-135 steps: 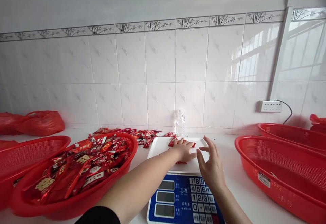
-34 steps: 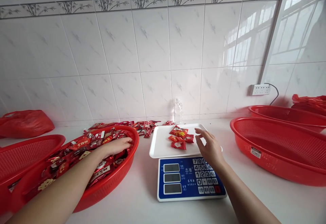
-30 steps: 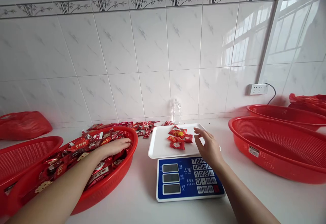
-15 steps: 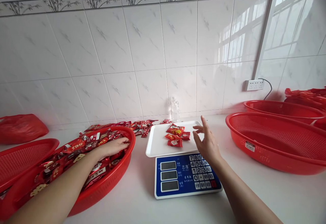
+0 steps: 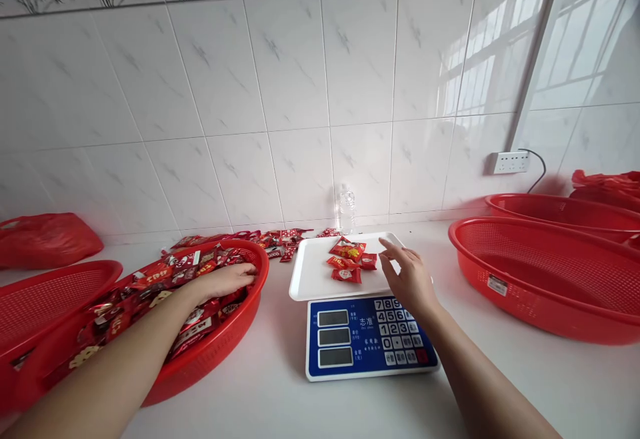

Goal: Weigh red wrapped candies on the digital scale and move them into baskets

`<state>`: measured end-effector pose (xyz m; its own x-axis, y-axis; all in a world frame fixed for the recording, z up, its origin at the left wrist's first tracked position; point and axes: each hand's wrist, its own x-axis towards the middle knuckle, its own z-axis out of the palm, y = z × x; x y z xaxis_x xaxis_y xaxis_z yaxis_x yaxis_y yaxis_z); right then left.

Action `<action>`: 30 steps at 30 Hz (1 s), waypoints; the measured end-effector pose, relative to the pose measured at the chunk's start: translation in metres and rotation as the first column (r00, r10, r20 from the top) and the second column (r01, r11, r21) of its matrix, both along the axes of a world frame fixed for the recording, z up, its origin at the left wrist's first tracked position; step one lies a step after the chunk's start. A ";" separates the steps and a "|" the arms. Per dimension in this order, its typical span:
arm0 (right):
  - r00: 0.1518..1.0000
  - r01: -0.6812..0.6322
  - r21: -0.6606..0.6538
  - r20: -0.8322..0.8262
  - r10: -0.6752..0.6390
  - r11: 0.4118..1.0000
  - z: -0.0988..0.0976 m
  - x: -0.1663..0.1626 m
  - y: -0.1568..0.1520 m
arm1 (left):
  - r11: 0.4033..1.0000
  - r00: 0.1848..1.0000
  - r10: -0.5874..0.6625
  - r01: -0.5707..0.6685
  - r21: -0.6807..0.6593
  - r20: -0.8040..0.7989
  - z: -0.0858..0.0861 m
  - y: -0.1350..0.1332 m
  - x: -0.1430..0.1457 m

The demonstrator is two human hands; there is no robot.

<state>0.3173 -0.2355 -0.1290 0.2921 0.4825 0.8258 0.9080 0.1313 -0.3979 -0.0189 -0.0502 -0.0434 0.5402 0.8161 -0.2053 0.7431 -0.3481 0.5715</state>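
Note:
My left hand (image 5: 230,280) lies among red-wrapped candies (image 5: 186,280) near the right end of a heaped red plastic basket (image 5: 220,349). Its fingertips are partly hidden there, and I cannot tell whether they grip a candy. My right hand (image 5: 411,279) hovers over the right edge of a white tray (image 5: 313,279), fingers apart and holding nothing. On the tray lie several red candy packets (image 5: 346,262), to the left of that hand. The tray sits at the back of a blue and white digital scale (image 5: 370,339), whose keypad is partly covered by the right hand.
Loose candies (image 5: 280,240) are strewn behind the basket. A clear plastic bottle (image 5: 347,209) stands by the tiled wall. Red baskets (image 5: 545,306) stand at right, another basket (image 5: 55,299) at far left, and a red bag (image 5: 47,239) behind it. A socket (image 5: 510,162) is on the wall.
The view has shifted slightly. My right hand has lowered a little and its raised forefinger has bent toward the tray. My left hand remains in the basket, reaching slightly farther right.

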 end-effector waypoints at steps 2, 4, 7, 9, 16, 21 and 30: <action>0.999 0.003 0.020 -0.045 -0.002 1.000 0.000 -0.003 -0.002 | 1.000 1.000 -0.010 0.009 0.009 0.026 -0.001 -0.001 -0.001; 0.995 0.007 0.045 -0.105 -0.003 0.999 0.001 -0.005 -0.003 | 0.999 1.000 0.009 -0.010 0.040 0.029 -0.002 0.000 -0.001; 0.992 0.011 0.051 -0.128 -0.005 0.999 0.000 -0.006 -0.002 | 0.996 1.000 0.030 -0.029 0.080 -0.001 -0.004 0.000 0.000; 0.998 0.002 0.025 -0.065 0.000 1.000 -0.001 -0.004 -0.001 | 0.997 1.000 0.022 -0.021 0.072 -0.003 -0.004 0.000 0.001; 0.999 0.006 -0.013 0.045 -0.005 1.000 -0.003 0.003 0.001 | 1.000 0.998 0.016 -0.017 0.011 0.061 -0.003 -0.001 0.003; 0.999 0.001 -0.025 0.037 0.000 1.000 -0.002 0.001 0.000 | 1.000 0.996 -0.003 0.005 -0.013 0.092 -0.003 -0.002 0.002; 1.000 0.010 -0.062 0.006 -0.009 0.998 -0.011 0.002 -0.004 | 0.914 0.915 0.270 -0.341 0.220 0.299 0.000 0.010 -0.010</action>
